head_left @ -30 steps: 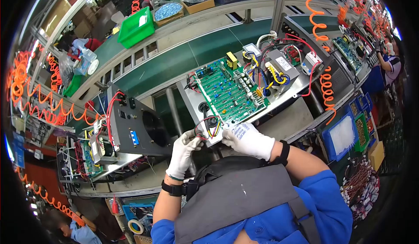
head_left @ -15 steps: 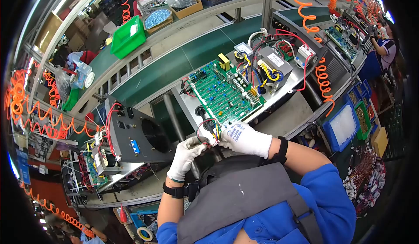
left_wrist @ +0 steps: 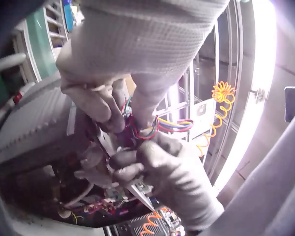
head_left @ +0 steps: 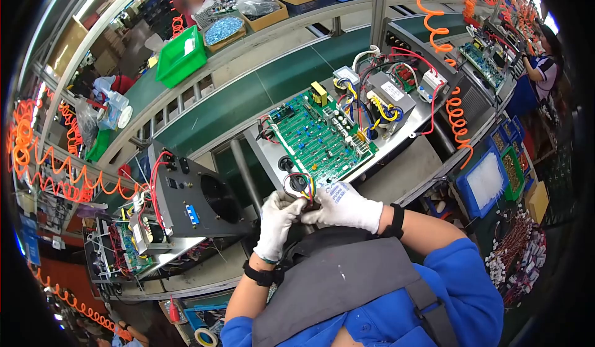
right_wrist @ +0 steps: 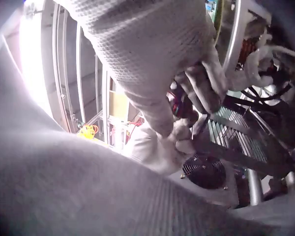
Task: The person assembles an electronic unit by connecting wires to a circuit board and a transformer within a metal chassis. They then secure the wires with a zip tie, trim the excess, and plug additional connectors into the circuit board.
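Note:
Both hands wear white gloves and work close together at the near edge of a metal chassis [head_left: 266, 155] bearing a green circuit board [head_left: 322, 139]. A bundle of coloured wires [head_left: 308, 189], red, yellow, green and blue among them, loops up between the hands. My left hand [head_left: 280, 222] pinches the wires with thumb and fingertips. Facing it, my right hand [head_left: 347, 207] grips the same bundle with bent fingers. In the left wrist view the wires [left_wrist: 174, 125] curve out between the gloves. Gloved fingers hide the wire ends.
A dark panel with a round fan [head_left: 218, 186] stands to the left, part of another unit. A transformer [head_left: 389, 96] sits at the chassis's right. Blue parts bins [head_left: 480, 182] and a wire heap [head_left: 517, 263] lie right. Orange coiled hoses [head_left: 457, 114] hang nearby.
My left hand has moved right, up against the right hand, and the gap between them has narrowed. The head view has shifted slightly; the chassis stays in place.

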`<act>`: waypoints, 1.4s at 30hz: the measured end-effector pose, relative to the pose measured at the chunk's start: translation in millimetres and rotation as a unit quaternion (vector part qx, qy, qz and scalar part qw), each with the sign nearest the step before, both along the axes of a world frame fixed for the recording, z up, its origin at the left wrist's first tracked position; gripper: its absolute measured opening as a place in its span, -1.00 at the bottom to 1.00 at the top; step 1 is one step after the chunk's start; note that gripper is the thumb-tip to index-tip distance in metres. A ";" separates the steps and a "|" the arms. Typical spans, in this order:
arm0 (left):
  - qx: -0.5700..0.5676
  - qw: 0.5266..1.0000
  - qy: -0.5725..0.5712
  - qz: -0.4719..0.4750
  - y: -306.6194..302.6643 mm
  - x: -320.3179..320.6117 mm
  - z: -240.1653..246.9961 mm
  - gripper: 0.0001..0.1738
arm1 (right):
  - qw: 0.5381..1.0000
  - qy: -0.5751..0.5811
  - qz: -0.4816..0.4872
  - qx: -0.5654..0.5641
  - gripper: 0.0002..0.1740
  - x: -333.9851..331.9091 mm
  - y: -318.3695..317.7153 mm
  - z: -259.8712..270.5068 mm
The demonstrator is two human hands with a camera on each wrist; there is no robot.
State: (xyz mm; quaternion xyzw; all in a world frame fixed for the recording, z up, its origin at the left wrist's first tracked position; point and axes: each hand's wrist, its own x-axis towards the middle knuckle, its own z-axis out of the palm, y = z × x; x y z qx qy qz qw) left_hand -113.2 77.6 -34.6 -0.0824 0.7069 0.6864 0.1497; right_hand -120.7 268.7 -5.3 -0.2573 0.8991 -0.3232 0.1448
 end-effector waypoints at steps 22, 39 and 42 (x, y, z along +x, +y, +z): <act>-0.127 0.981 0.140 -0.031 -22.6 37.2 -15.7 -0.90 | 0.969 0.163 -0.186 -0.002 -0.52 23.6 -12.5 -18.2; -0.211 0.883 0.395 -0.141 -7.8 21.4 5.5 -0.95 | 0.967 0.138 -0.214 0.019 -0.58 26.4 -14.6 -16.0; -0.125 0.936 0.305 -0.127 -11.9 22.8 -7.6 -0.97 | 0.968 0.146 -0.204 0.026 -0.64 19.4 -16.3 -20.5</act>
